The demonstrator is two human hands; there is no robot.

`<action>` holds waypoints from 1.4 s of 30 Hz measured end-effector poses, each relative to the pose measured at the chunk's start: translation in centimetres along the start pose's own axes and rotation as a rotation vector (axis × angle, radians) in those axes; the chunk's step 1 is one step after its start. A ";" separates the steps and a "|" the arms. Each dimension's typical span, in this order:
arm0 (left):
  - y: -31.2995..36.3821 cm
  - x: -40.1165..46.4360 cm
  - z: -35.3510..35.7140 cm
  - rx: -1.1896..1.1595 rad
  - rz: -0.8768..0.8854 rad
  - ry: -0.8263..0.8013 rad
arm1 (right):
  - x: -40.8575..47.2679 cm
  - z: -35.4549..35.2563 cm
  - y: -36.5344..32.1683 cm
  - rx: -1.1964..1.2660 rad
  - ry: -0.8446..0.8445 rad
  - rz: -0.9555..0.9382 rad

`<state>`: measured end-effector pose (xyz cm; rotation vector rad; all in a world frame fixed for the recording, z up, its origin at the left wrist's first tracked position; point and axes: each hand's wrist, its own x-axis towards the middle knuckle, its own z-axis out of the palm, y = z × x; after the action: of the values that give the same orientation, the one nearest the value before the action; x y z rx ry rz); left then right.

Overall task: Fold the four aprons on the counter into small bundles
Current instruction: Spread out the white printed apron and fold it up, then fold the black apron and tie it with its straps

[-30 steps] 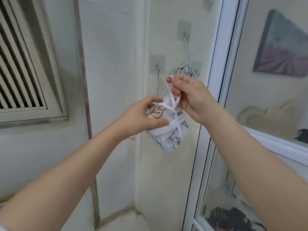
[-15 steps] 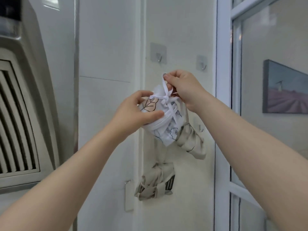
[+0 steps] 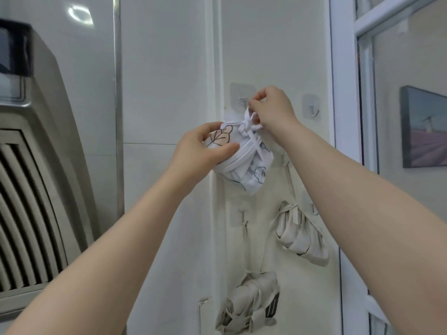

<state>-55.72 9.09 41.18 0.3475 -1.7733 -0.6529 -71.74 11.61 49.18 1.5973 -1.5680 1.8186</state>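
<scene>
The white bundle [image 3: 244, 158] is up against the wall, at a hook [image 3: 242, 102]. The left hand [image 3: 200, 148] grips its body; the right hand [image 3: 273, 107] pinches its tie. Below hang two beige bundles [image 3: 302, 235], each on its own hook.

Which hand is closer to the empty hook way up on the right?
The right hand. It is just left of the empty hook, pinching the bundle's string. The left hand is lower and farther left, gripping the white bundle.

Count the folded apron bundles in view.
3: white leaf-print apron bundle held in both hands at the top hook; beige bundle hanging lower right; beige bundle hanging lowest. Others may be off-frame.
</scene>
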 end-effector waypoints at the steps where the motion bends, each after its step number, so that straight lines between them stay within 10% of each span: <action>1: -0.1 -0.2 0.1 0.006 0.003 -0.006 | -0.3 0.1 0.2 -0.019 0.001 0.000; 11: -1.2 -2.6 1.2 0.232 0.056 0.115 | -6.5 -0.1 1.0 -0.231 0.054 -0.056; 16: -3.1 -6.4 -0.8 0.305 0.112 0.082 | -15.6 1.6 -0.4 -0.353 0.214 -0.516; 23: -7.3 -15.7 -7.6 0.561 0.143 -0.092 | -24.0 6.9 -1.8 -0.149 -0.258 -0.562; 42: -18.8 -48.3 -41.1 0.724 -0.793 -0.346 | -57.3 38.2 -7.0 -0.355 -1.410 -0.104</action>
<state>-4.05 10.01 -0.08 1.5630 -2.1556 -0.6008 -24.69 7.91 -1.50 2.8094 -1.9271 0.0659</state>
